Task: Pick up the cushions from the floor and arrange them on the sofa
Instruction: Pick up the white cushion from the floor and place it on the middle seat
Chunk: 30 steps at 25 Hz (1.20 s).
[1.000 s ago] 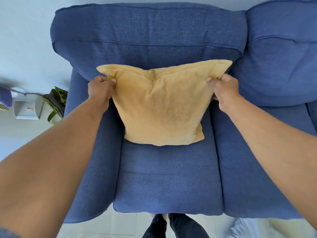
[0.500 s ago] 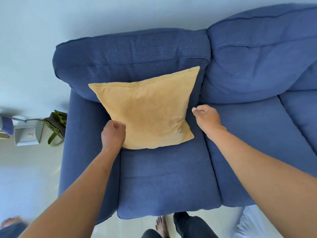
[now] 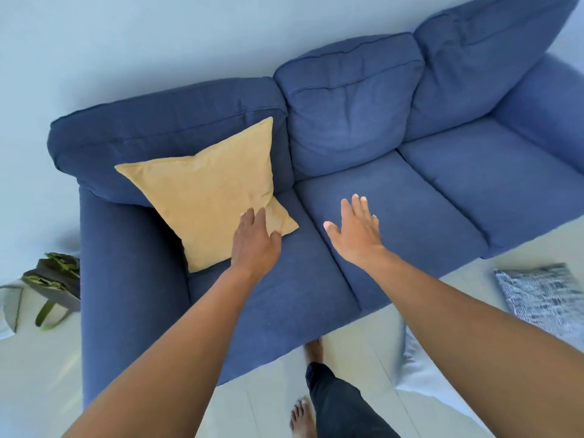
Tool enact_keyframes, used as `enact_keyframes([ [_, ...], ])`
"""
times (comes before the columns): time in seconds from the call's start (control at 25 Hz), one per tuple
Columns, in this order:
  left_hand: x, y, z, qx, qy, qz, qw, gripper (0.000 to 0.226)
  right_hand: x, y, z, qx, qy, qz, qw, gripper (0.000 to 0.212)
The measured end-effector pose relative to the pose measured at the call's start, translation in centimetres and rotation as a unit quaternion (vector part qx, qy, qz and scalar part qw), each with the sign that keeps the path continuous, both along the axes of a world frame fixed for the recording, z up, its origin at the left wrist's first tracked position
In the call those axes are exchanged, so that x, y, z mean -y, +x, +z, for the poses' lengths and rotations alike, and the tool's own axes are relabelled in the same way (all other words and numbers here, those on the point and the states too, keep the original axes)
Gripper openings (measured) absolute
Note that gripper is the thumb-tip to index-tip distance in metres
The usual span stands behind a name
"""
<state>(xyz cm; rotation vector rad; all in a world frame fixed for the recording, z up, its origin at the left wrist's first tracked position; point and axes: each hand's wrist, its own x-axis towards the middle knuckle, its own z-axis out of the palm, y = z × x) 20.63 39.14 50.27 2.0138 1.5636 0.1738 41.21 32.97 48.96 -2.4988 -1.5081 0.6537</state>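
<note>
A yellow cushion [image 3: 208, 194] leans against the backrest at the left end of the blue sofa [image 3: 410, 200]. My left hand [image 3: 254, 241] is open, its fingers over the cushion's lower right corner. My right hand [image 3: 355, 230] hovers open above the middle seat and holds nothing. On the floor at the right lie a grey patterned cushion [image 3: 543, 298] and a pale white cushion [image 3: 420, 371], the latter partly hidden behind my right arm.
A dark bag with green contents and green straps [image 3: 53, 282] sits on the floor beside the sofa's left armrest. My own legs and bare feet [image 3: 311, 403] stand on the pale floor in front of the sofa.
Both hands have let go of the yellow cushion and opened. The view has pulled back and swung right, so the whole sofa and the floor cushions now show.
</note>
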Motion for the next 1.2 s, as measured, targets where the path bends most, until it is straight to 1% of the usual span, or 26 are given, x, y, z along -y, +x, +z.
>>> enact_keyframes([
  [0.16, 5.9, 3.5, 1.0, -0.018, 0.04, -0.09, 0.995, 0.067, 8.8, 2.5, 1.2, -0.001, 0.009, -0.055, 0.998, 0.077],
  [0.4, 13.1, 12.1, -0.1, -0.053, 0.039, -0.185, 0.98, 0.072, 20.7, 10.5, 0.5, 0.0, -0.002, -0.16, 0.987, 0.079],
  [0.44, 14.9, 15.1, -0.8, -0.059, 0.034, -0.213, 0.975, 0.072, 23.6, 12.9, -0.1, -0.004, -0.01, -0.189, 0.982, 0.079],
  [0.52, 17.2, 18.7, -2.1, -0.069, 0.019, -0.234, 0.97, 0.071, 27.3, 15.7, -1.4, -0.014, -0.022, -0.214, 0.976, 0.078],
  [0.64, 21.8, 25.5, -4.8, -0.091, -0.026, -0.272, 0.958, 0.072, 33.6, 21.1, -3.9, -0.035, -0.036, -0.257, 0.965, 0.077],
  [0.8, 28.2, 34.0, -9.5, -0.114, -0.084, -0.312, 0.939, 0.073, 41.9, 28.1, -8.8, -0.053, -0.089, -0.311, 0.945, 0.078],
  [0.88, 30.2, 36.8, -12.1, -0.127, -0.112, -0.313, 0.934, 0.073, 44.4, 30.2, -11.7, -0.064, -0.115, -0.324, 0.937, 0.079],
  [0.96, 31.3, 38.5, -15.0, -0.14, -0.134, -0.317, 0.929, 0.073, 45.7, 31.4, -14.8, -0.07, -0.12, -0.333, 0.933, 0.079],
  [1.12, 32.3, 41.3, -24.5, -0.188, -0.172, -0.312, 0.915, 0.07, 46.9, 33.4, -24.4, -0.123, -0.137, -0.366, 0.912, 0.078],
  [1.2, 32.4, 42.5, -31.4, -0.226, -0.197, -0.305, 0.904, 0.069, 47.3, 34.5, -31.2, -0.151, -0.151, -0.386, 0.897, 0.079],
])
